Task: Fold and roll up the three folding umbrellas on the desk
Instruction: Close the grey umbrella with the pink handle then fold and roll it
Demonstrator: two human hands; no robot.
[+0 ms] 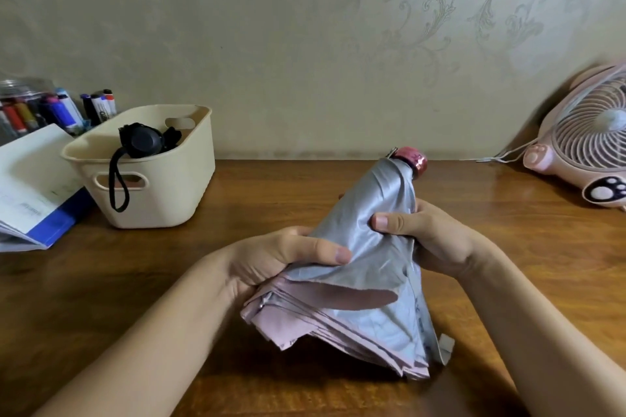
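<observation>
Wood desk [508, 247] fills the lower half of the view, w/ a pale patterned wall [271, 44] behind it. At ctr you hold the silver umbrella [355, 213], collapsed but not rolled. Its dark-pink cap [411, 159] points away from you toward the wall. The loose canopy fans out toward you, pink underside showing at the folds. Lowest pleats look to touch the desktop, but can't tell for sure.

Your left hand [281, 257] grips the canopy's left side approx halfway down, thumb flat over the fabric, fingers curled underneath. Your right hand [423, 230] clamps the narrower upper part, thumb across the front, fingers wrapped round the back. A closure tab [447, 345] sticks out at the canopy's near right edge.

Far left, a cream basket [162, 200] w/ cut-out handles stands on the desk. The black umbrella [142, 140] lies inside it, handle end up, w/ its wrist strap [117, 186] hanging over the front wall. Behind the basket, markers [98, 105] stand upright, w/ more in a clear jar [23, 108] at the frame edge. Left of the basket, a stack of papers [30, 173] sits on a blue folder [57, 223].

Far right, a pink fan [589, 139] w/ paw prints stands against the wall. Its white cable [501, 156] trails left along the desk's back edge.
</observation>
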